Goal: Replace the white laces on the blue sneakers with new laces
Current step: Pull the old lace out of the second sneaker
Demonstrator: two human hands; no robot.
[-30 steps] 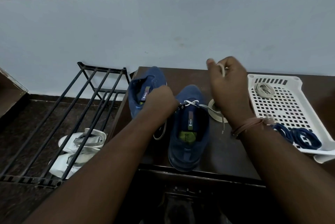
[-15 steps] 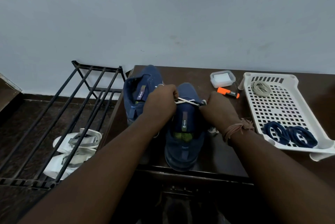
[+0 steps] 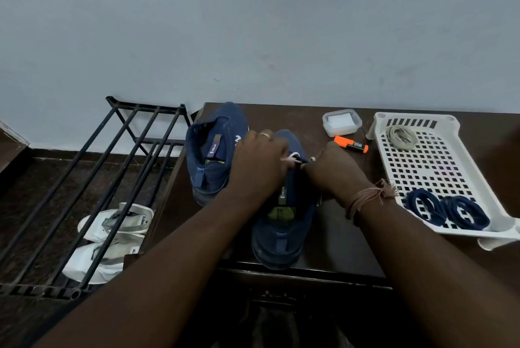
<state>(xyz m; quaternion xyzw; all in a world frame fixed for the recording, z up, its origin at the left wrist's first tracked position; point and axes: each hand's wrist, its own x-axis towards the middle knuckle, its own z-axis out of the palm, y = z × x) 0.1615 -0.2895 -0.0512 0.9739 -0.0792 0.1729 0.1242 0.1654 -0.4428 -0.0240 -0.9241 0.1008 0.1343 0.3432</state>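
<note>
Both forearms reached in from the near edge. Near sneaker point(image 3: 281, 223) sat heel-first at the front edge of the surface point(image 3: 334, 238), white lace point(image 3: 292, 156) still threaded through the upper eyelets. Left hand point(image 3: 260, 163) was over the tongue, grip clenched on the lace at the crossing. Right hand point(image 3: 333, 170) was on the other side of the eyelets, curled fingers pinching the other strand. Judgement: lace is soft, flat, light and limp, so it needs tension to slide; best held close to the eyelet or at the stiff tip, not mid-strand. The shoe is light and will shift on the surface when the lace is pulled, so one hand should pin the upper. Second sneaker point(image 3: 213, 150) stood just left and behind, touching the first; its lacing was hard to tell. Right of the shoes, the white tray point(image 3: 439, 167) held two dark blue lace coils point(image 3: 447, 211) at its near end and a grey lace bundle point(image 3: 401, 137) at the far end. Farther back: an orange marker point(image 3: 351, 144), then a small clear box point(image 3: 342, 122).
</note>
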